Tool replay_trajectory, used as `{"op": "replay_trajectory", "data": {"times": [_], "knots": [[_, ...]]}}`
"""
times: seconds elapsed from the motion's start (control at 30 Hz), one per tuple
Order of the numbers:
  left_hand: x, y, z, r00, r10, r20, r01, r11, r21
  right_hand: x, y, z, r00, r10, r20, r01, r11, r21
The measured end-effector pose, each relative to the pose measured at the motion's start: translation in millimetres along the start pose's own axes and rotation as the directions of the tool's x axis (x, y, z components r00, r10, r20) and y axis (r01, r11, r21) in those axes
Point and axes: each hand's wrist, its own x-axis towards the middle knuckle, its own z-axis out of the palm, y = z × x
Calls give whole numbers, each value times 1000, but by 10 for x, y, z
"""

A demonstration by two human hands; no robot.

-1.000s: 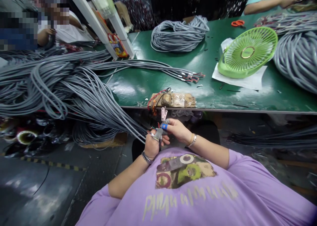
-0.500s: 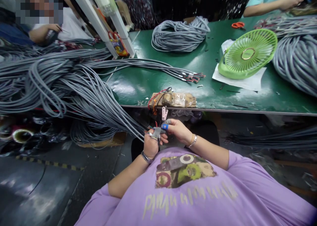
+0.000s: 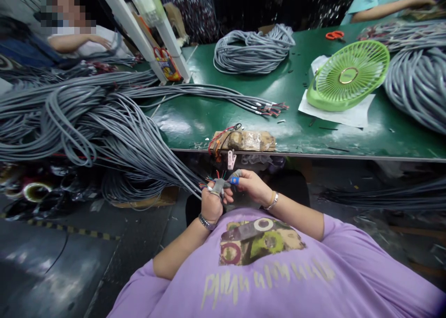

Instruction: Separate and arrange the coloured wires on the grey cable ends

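Below the table's near edge my left hand (image 3: 211,203) is closed round the ends of a bundle of grey cables (image 3: 146,155) that droops off the table from the left. Short coloured wire ends (image 3: 216,176) stick up from that fist. My right hand (image 3: 251,186) meets it from the right and pinches at those wire tips with finger cots on, one grey, one blue. Both wrists carry bands. Just above the hands, a wooden block (image 3: 244,140) with red and black wires and a small pink clip (image 3: 231,159) sits at the table edge.
On the green table (image 3: 195,120) lie a grey cable coil (image 3: 252,48), a laid-out cable bunch with stripped ends (image 3: 268,108), a green fan (image 3: 348,74) on white paper, orange scissors (image 3: 334,35) and more coils (image 3: 418,86). Other people work at far left and far right.
My hands stay together at the wire ends with only small finger shifts. The person at the far left has moved an arm.
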Motion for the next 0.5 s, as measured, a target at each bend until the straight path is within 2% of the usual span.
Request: {"op": "replay_trajectory", "data": {"times": [0.1, 0.2, 0.37, 0.5], "knots": [[-18, 19, -7, 1000, -12, 23, 12, 1000, 4, 27, -22, -59, 998, 60, 18, -61, 993, 98], [-35, -3, -24, 995, -15, 101, 11, 999, 40, 78, -75, -108, 991, 123, 49, -130, 977, 167], [-64, -45, -42, 984, -19, 177, -3, 992, 123, 133, -156, -70, 979, 128, 156, -142, 986, 82], [-78, -49, -49, 982, -28, 185, -3, 986, 167, 135, -150, 0, 989, 87, 122, -95, 994, 62]]}}
